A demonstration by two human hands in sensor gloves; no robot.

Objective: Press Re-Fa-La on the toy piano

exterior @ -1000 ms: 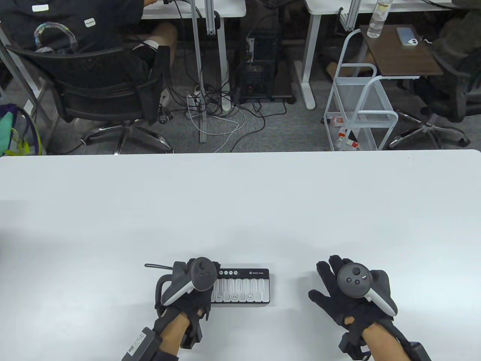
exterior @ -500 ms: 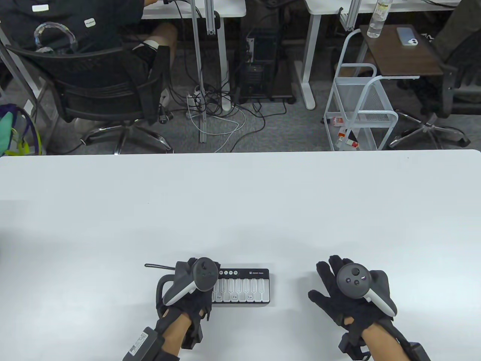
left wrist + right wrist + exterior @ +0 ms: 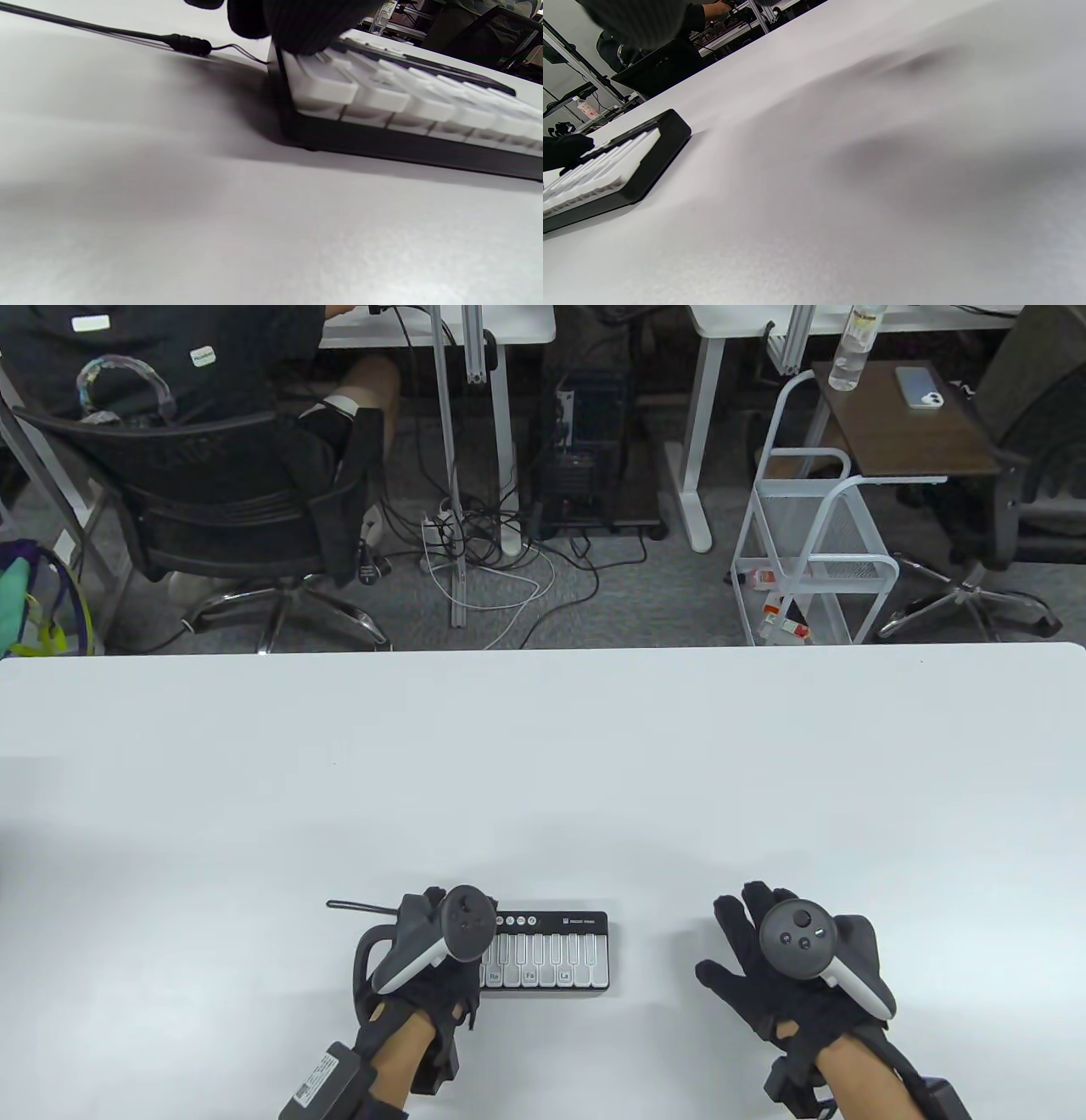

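Our left fingers rest on the left end of the toy piano, touching its leftmost white keys; whether they grip or just rest there, we cannot tell. Our right hand lies spread and empty on the tabletop, well apart. The piano sits near the tabletop's near edge. We judge Re comes first: press one labelled key squarely, avoiding its neighbours.
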